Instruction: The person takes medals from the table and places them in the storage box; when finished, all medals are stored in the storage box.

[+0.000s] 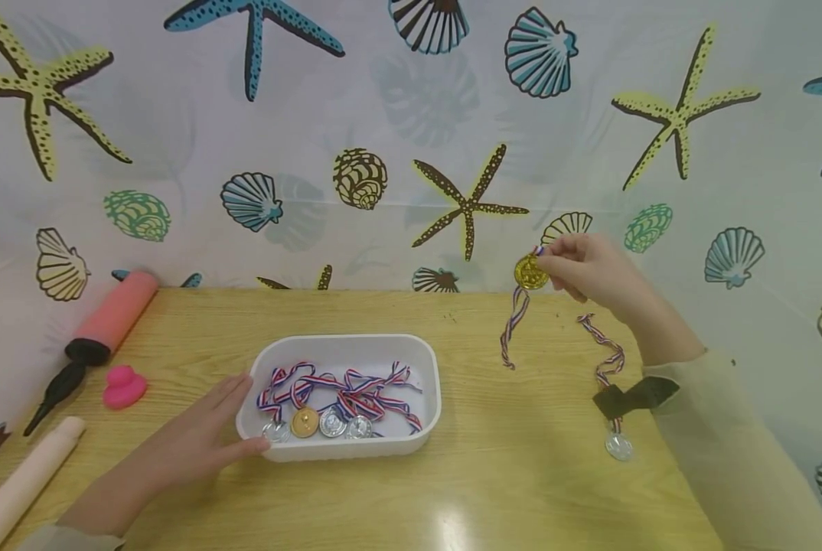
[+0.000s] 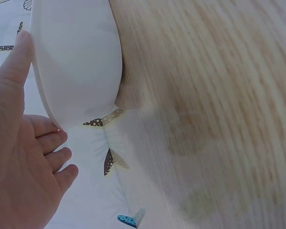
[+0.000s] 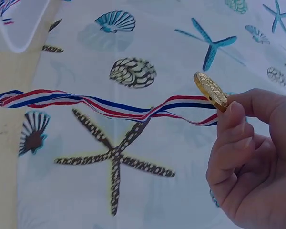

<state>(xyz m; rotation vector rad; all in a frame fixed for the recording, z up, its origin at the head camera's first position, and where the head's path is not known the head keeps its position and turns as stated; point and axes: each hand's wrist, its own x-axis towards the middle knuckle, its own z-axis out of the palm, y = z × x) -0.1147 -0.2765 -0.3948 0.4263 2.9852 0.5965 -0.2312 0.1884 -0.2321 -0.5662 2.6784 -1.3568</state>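
The right hand (image 1: 586,272) is pinching a gold medal (image 1: 530,272) aloft over the far right of the table (image 1: 521,474), its striped ribbon (image 1: 514,325) dangling. The left hand (image 1: 197,440), fingers straight, is resting against the near left side of the white tray (image 1: 430,383) holding more medals (image 1: 318,422). A silver medal (image 1: 618,445) is lying near right.

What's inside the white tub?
The white tub holds medals on red, white and blue ribbons: one gold medal and three silver ones show along the front. The tangled ribbons cover the bottom, so anything beneath them is hidden.
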